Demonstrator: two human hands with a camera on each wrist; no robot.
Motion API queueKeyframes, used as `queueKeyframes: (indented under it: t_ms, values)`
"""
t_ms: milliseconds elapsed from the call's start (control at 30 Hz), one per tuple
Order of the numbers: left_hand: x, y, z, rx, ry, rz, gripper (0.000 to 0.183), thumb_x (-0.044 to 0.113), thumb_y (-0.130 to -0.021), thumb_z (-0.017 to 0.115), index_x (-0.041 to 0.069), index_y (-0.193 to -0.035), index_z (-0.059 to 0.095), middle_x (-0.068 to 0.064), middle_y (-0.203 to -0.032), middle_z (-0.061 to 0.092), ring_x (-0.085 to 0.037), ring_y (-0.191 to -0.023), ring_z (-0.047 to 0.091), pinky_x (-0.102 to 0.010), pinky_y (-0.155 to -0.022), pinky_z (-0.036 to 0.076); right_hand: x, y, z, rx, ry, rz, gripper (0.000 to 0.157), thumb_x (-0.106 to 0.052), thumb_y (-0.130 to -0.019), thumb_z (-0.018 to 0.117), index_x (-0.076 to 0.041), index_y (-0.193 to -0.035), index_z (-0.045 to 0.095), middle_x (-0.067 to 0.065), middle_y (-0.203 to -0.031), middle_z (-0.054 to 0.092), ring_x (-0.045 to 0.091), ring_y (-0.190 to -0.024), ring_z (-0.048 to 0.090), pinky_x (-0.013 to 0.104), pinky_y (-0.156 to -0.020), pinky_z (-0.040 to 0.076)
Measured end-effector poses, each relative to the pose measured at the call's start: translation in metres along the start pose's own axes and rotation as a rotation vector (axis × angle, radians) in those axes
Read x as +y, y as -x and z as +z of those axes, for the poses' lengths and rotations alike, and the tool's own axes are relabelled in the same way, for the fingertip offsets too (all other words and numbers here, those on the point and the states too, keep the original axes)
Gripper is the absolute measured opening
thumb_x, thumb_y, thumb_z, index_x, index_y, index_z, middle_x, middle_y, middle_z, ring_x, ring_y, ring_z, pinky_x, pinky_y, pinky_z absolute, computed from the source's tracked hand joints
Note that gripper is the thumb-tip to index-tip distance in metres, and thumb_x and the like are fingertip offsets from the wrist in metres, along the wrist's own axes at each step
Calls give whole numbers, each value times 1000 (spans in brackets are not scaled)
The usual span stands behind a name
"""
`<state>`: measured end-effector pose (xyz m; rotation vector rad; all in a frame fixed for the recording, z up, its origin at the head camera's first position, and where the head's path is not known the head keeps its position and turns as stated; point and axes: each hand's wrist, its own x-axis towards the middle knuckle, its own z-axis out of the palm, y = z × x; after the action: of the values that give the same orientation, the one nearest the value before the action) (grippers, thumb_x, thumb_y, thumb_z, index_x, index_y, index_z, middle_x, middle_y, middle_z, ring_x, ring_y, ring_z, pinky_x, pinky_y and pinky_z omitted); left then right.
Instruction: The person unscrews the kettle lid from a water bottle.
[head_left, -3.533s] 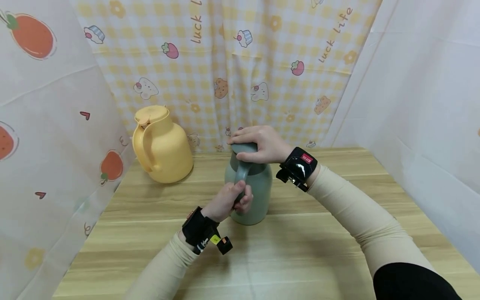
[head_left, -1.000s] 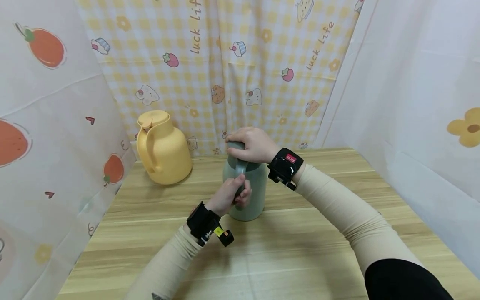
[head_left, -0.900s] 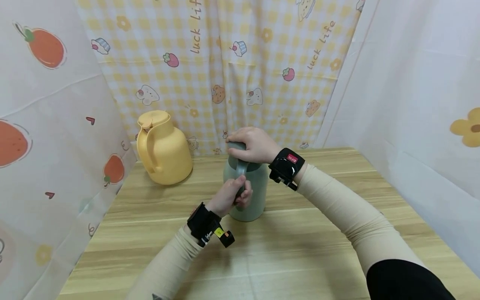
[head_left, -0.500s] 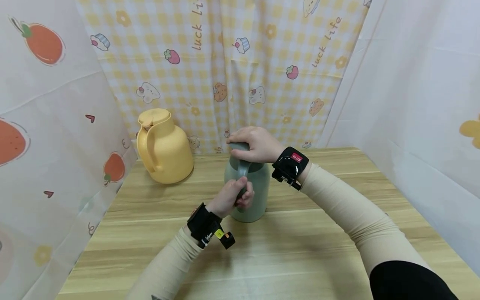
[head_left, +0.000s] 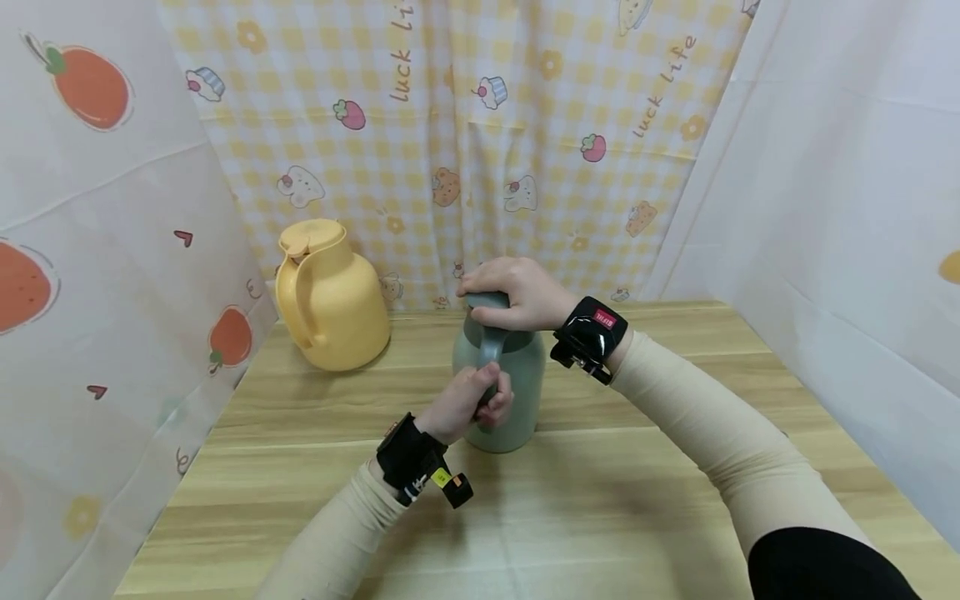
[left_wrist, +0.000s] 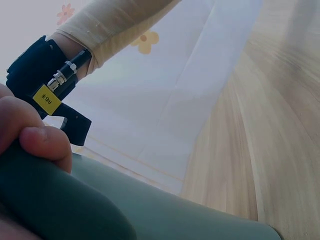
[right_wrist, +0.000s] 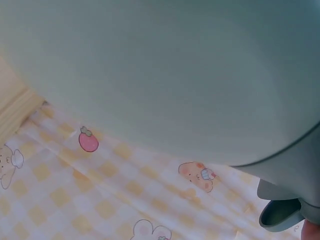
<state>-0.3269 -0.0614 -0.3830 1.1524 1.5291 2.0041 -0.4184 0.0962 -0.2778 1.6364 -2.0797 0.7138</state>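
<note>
A grey-green thermos jug (head_left: 517,392) stands upright on the wooden table, its handle facing the person. My left hand (head_left: 468,400) grips that handle (left_wrist: 75,205), with curled fingers (left_wrist: 47,142) showing in the left wrist view. On top, my right hand (head_left: 528,293) holds the lid (head_left: 486,298), thumb on the near side and fingers over the far side. The hand covers much of the lid. Up close, the jug's body fills most of the right wrist view, where a spout (right_wrist: 282,215) and a fingertip (right_wrist: 311,231) appear at the lower right.
A yellow jug (head_left: 341,304) with a handle stands at the back left of the table (head_left: 600,500). Behind is a yellow checked curtain (head_left: 375,167); white sheets hang at the left and right (head_left: 847,208).
The head view has shifted slightly. Both hands keep the same hold on the grey-green jug, and the jug stays in place; the yellow jug has not moved.
</note>
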Motion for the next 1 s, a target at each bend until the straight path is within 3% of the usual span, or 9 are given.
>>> queueKeyframes:
  t_ms: [167,433,667,1000]
  values:
    - [0,0,1,-3,-12,-3,57,58,-100,37,10,-68,37,3,-57,30,-14,-48,27,-27,-49,24,2,2,0,21,-32,-44,26,-16,-83,67,-5,-106,73,12,-109,70,26,-109,62,36,-92,48]
    - [-2,2,4,9,-2,-20,58,58,-99,38,10,-67,37,4,-57,31,-14,-48,27,-27,-49,24,3,6,2,15,-62,-47,26,-18,-84,66,-5,-105,74,10,-110,70,24,-109,62,35,-95,46]
    - [-3,4,6,-19,11,-17,60,54,-101,36,4,-69,34,2,-57,31,-13,-47,28,-27,-47,24,3,9,5,30,-83,-76,25,-14,-82,68,-5,-104,73,8,-110,70,23,-108,63,35,-99,43]
    - [-3,1,-1,9,12,-23,60,63,-96,40,12,-67,36,5,-56,31,-12,-47,28,-27,-47,23,10,1,4,27,-92,-88,25,-15,-83,67,-5,-105,73,8,-109,70,25,-109,62,40,-100,42]
